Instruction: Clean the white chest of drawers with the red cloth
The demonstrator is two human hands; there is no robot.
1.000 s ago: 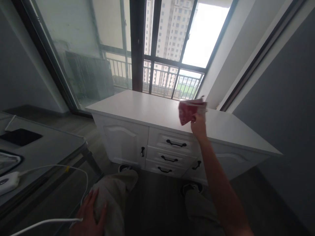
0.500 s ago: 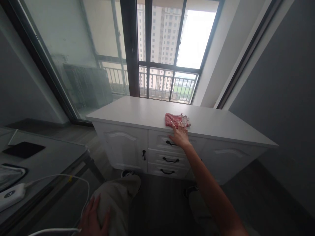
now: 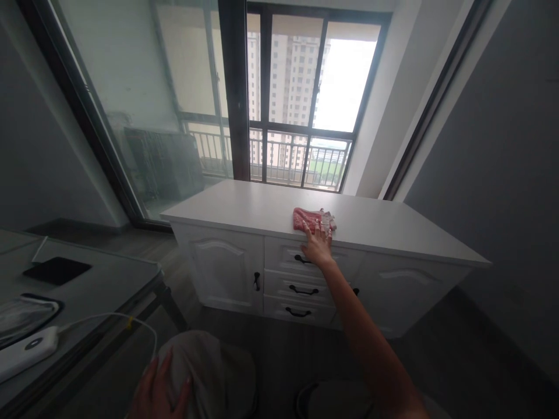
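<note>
A folded red cloth (image 3: 307, 219) with a whitish tag-like end lies flat on the white top of a cabinet (image 3: 244, 203), near its front edge. My right hand (image 3: 318, 244) reaches out to it with fingers spread. Its fingertips rest on the near edge of the cloth, over the top drawer. Low in the view, my left hand (image 3: 161, 387) lies with parted fingers on my trouser-covered knee (image 3: 196, 355) and holds nothing.
At left stands a glass-topped table (image 3: 117, 273) with a black flat pad (image 3: 56, 270), a white device (image 3: 30, 352) and a white cable (image 3: 109, 315). Black handles (image 3: 303, 290) stick out from the cabinet front. Behind it are sliding glass doors (image 3: 238, 105).
The view has tilted up slightly, so the cabinet sits a little lower. My legs have shifted, and the left shoe is out of sight. My right hand stays at the cloth.
</note>
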